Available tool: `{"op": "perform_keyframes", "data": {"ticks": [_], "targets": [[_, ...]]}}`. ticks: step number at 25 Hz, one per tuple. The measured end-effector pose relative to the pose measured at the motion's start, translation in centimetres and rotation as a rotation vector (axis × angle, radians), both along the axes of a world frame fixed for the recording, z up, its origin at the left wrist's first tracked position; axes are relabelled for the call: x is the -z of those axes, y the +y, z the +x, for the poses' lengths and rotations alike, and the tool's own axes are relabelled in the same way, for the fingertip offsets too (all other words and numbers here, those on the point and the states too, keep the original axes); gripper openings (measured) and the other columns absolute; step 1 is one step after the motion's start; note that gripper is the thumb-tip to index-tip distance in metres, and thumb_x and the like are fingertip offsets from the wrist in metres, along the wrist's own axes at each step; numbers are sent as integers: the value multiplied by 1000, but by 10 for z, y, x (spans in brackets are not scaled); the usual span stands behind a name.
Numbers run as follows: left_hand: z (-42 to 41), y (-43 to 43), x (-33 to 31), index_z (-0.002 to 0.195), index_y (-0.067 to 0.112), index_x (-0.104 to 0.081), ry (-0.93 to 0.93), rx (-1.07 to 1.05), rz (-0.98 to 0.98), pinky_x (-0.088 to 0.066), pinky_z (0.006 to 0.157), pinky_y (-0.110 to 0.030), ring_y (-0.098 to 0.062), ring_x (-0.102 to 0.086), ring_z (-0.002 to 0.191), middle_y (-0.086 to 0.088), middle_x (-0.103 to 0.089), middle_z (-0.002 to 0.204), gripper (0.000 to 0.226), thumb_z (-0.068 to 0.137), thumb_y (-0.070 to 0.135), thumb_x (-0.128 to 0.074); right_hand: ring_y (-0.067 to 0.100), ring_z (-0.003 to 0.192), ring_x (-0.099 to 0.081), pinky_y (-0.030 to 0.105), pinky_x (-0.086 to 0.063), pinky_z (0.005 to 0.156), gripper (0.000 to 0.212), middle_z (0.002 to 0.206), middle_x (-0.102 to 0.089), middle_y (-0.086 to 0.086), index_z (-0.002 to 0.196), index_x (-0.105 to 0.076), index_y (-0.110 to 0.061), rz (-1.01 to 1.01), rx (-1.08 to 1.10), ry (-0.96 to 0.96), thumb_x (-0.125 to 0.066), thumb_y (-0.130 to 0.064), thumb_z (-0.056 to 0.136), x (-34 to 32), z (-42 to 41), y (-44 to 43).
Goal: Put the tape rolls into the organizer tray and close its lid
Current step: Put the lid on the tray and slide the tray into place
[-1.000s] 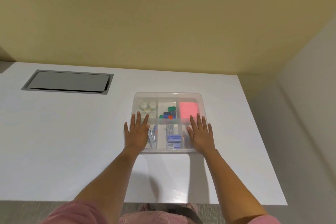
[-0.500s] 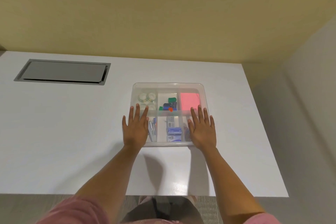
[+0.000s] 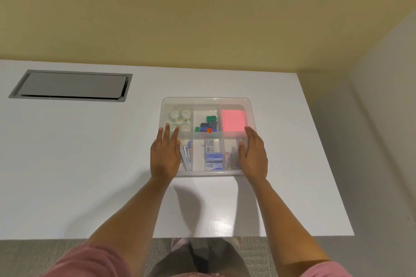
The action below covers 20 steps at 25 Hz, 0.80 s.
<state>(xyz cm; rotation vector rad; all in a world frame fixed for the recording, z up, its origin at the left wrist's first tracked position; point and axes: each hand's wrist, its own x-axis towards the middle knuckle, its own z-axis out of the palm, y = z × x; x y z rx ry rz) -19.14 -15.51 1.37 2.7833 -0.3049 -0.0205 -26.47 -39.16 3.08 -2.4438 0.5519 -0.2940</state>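
Soft, even room light falls from overhead. A bright glare patch shines on the white table (image 3: 67, 164) toward six o'clock, beside a grey shadow from the arms. Wide-angle bending bows the table's edges; the floor at six o'clock looks smeared and soft.

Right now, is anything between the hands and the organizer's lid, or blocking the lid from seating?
Nothing visible. The left hand lies flat on the clear lid over the tray's left side; the right hand is at its right edge. The tape rolls sit inside, in the far-left compartment under the lid.
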Motion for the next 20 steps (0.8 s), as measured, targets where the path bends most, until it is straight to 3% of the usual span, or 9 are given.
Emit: {"op": "perform_keyframes", "data": {"ticks": [2, 4, 7, 10, 12, 15, 20], "targets": [[-3, 0, -7, 146, 17, -29, 18, -80, -211, -34, 111, -44, -26, -22, 144, -6, -22, 157, 48, 99, 18, -41, 20, 133, -35, 40, -39, 103, 46, 144, -40, 3, 140, -33, -18, 199, 149, -71, -44, -15, 96, -5, -2, -2], [-10, 3, -5, 146, 14, -28, 76, -238, -449, -31, 114, -42, -23, -26, 142, -5, -24, 157, 46, 101, 18, -38, 24, 125, -44, 41, -40, 105, 41, 138, -46, 8, 136, -39, -14, 459, 319, -147, -46, -11, 96, -4, -11, -5], [-35, 7, -2, 140, 8, -37, 150, -512, -748, -36, 111, -43, -31, -44, 132, -13, -45, 144, 40, 102, 20, -37, 24, 117, -55, 37, -42, 105, 30, 130, -58, 10, 123, -55, -15, 778, 499, -120, -52, -24, 95, 9, -39, -2], [-59, 8, -5, 126, 6, -54, 246, -698, -879, -40, 102, -38, -35, -55, 116, -17, -61, 125, 37, 102, 28, -37, 21, 106, -60, 37, -51, 98, 26, 112, -65, 9, 107, -67, -12, 1008, 516, -142, -54, -31, 94, 14, -62, 9], [-64, 9, -6, 117, 7, -59, 313, -728, -924, -41, 99, -40, -36, -56, 112, -17, -64, 118, 41, 101, 36, -35, 19, 102, -59, 25, -58, 85, 30, 111, -63, 11, 113, -64, -4, 1146, 541, -201, -55, -26, 94, 9, -64, 13], [-62, 10, -11, 119, 9, -59, 366, -724, -909, -40, 100, -41, -37, -54, 113, -18, -62, 121, 43, 101, 39, -34, 19, 96, -58, 16, -57, 70, 30, 103, -62, 10, 115, -62, -3, 1186, 569, -212, -55, -23, 94, 5, -61, 12], [-65, 10, -15, 119, 9, -60, 322, -723, -830, -39, 95, -38, -38, -54, 111, -20, -63, 120, 43, 101, 37, -33, 27, 99, -63, 37, -55, 89, 28, 104, -66, 14, 113, -63, -2, 1077, 677, -220, -56, -22, 94, 6, -58, 17]]}}
